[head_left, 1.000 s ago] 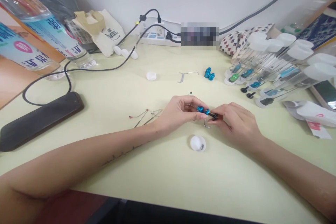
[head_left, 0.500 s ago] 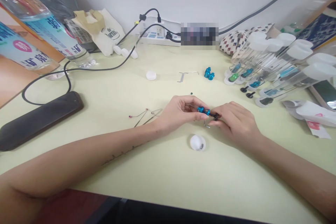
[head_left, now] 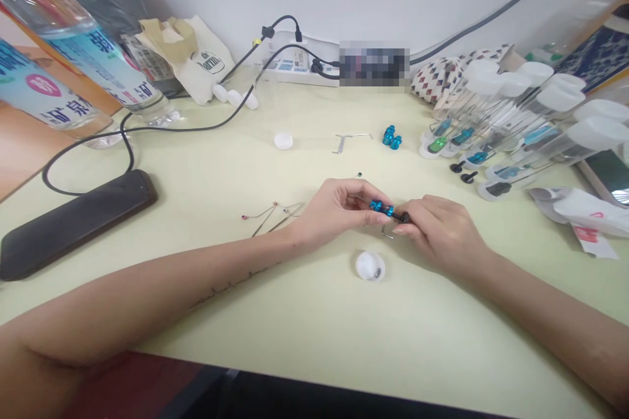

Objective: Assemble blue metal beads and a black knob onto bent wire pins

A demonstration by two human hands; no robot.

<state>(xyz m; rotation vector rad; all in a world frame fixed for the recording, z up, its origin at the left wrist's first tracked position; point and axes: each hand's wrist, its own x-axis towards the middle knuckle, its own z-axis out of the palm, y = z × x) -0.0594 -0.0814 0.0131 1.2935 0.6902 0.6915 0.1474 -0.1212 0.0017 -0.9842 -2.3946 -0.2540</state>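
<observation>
Between the thumb and fingers of my left hand (head_left: 339, 209) is a small blue metal fitting (head_left: 376, 206). A black disc-headed screw (head_left: 403, 217) reaches from its right end to my right hand (head_left: 442, 226), whose closed fingers pinch the head. A bent hex key (head_left: 388, 233) shows just below the fitting; what supports it is hidden. Nearer to me lies a white cap (head_left: 364, 266) with a few tiny metal pieces in it. Thin wires with small coloured ends (head_left: 275, 205) lie left of my left hand, partly behind the wrist.
Beyond my hands are loose hex keys (head_left: 341, 143), blue fittings (head_left: 392, 138) and a white lid (head_left: 284, 141). Clear tubes (head_left: 525, 144) with white caps crowd the right, beside black screws (head_left: 468, 178). A black case (head_left: 78, 222), cable and water bottles (head_left: 98, 59) are at left.
The right fingers have shifted slightly on the screw head, so more of it shows. The left hand and the fitting stay almost in place.
</observation>
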